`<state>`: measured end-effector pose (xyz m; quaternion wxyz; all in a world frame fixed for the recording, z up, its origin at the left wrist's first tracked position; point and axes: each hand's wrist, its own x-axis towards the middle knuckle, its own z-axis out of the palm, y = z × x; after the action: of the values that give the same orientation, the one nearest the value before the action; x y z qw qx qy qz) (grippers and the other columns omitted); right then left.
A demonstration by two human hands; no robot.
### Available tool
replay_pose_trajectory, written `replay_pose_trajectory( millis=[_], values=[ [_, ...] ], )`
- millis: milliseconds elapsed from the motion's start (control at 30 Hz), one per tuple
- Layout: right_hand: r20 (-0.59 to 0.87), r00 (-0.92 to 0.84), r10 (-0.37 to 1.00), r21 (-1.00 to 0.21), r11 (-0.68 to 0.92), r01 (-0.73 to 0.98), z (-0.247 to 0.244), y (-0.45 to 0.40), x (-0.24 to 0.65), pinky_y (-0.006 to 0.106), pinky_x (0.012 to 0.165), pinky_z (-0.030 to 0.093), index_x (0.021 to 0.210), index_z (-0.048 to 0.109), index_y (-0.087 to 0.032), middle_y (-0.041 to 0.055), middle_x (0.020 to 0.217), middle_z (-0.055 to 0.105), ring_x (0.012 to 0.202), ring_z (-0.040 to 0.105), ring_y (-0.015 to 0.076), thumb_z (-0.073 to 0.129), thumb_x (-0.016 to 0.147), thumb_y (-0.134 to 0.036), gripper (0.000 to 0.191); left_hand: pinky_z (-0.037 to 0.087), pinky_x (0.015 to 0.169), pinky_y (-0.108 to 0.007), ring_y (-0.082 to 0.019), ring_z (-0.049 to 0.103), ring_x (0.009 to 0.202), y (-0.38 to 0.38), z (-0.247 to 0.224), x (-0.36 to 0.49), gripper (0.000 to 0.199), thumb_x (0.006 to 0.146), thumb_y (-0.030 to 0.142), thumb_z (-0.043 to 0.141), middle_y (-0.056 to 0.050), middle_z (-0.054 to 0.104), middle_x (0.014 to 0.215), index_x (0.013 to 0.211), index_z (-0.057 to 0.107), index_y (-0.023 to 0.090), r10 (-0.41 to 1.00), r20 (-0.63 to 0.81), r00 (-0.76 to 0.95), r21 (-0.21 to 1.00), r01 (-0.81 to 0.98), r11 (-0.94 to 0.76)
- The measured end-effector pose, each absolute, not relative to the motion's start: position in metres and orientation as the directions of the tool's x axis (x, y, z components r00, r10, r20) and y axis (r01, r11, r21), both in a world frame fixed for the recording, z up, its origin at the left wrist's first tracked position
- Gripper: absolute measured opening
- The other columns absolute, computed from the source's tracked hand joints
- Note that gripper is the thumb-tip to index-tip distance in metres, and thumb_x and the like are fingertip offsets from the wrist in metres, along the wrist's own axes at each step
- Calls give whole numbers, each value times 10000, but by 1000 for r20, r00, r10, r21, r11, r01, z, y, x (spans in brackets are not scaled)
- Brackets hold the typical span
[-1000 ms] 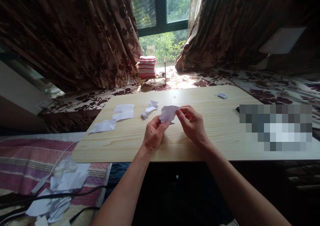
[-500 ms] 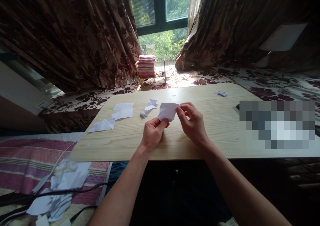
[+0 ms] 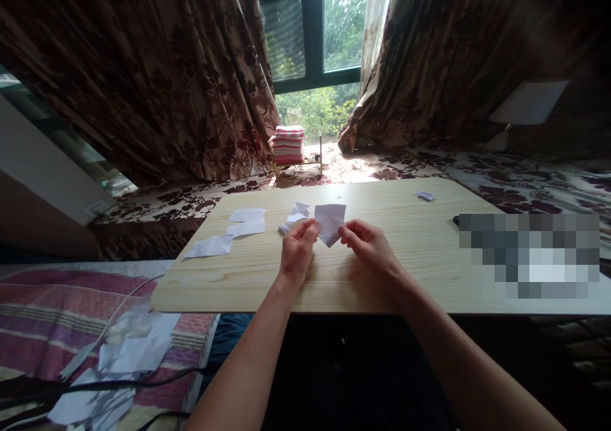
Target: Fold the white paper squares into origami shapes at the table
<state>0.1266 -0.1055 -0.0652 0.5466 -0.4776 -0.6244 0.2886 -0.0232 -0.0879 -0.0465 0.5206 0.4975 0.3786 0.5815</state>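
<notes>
Between my two hands a piece of white paper (image 3: 330, 222) is held up over the table, its lower end folded to a point. My left hand (image 3: 300, 243) pinches its left edge between thumb and fingers. On the other side, my right hand (image 3: 367, 241) grips the right edge near the lower corner. Just behind my left hand lies a folded paper (image 3: 298, 211), partly hidden by that hand. Farther left, paper sheets (image 3: 246, 226) and a creased paper piece (image 3: 209, 246) rest on the wooden table (image 3: 267, 278).
A small folded paper (image 3: 424, 196) lies near the table's far right. At the right is a blurred-out object (image 3: 529, 259). Papers and cables cover part of the bed (image 3: 136, 348) at lower left. Striped cloths (image 3: 289, 144) are stacked on a small stand by the window.
The paper has turned so its folded point faces down. My right hand has shifted from its upper right corner to its lower right edge. The whole view has tilted slightly upward.
</notes>
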Motion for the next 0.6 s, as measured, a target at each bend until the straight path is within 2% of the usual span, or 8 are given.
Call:
replay_pose_trajectory(
  millis=[67,167,233,433,600],
  values=[
    [371,39,928,-898,348,271,-64,-106,128,294,642,539,979,629,-135,15,872,656,705,626,118,573,928,-367,245,439,706,-251,-124,566,703,-80,-42,-23,209,752,343,652,10,663,722,846,713,167,980,196,21,955,-231,-186],
    [355,51,933,-910,333,245,-60,-108,127,268,582,502,791,618,-149,-16,662,613,592,582,109,593,889,-440,308,424,636,-241,-115,535,624,-74,-39,-20,161,728,314,667,19,631,655,752,689,156,973,217,85,956,-220,-194],
    [357,76,931,-915,332,230,-57,-109,126,265,553,474,728,606,-167,-18,592,587,554,555,114,612,841,-499,350,429,634,-243,-118,540,628,-75,-40,-16,151,726,300,667,11,638,669,730,680,150,965,231,125,956,-211,-202],
    [364,126,923,-920,335,204,-56,-109,124,267,519,445,710,606,-187,-14,574,574,530,523,119,630,780,-548,368,451,665,-246,-131,565,672,-84,-49,-12,137,715,290,673,3,649,691,741,664,156,948,276,156,951,-188,-246],
    [384,155,910,-916,354,192,-55,-109,122,276,543,449,722,610,-187,-14,590,577,551,525,126,638,763,-523,339,455,658,-250,-129,565,659,-84,-53,-14,106,713,260,677,3,640,668,718,662,155,940,301,160,947,-167,-275]
  ],
)
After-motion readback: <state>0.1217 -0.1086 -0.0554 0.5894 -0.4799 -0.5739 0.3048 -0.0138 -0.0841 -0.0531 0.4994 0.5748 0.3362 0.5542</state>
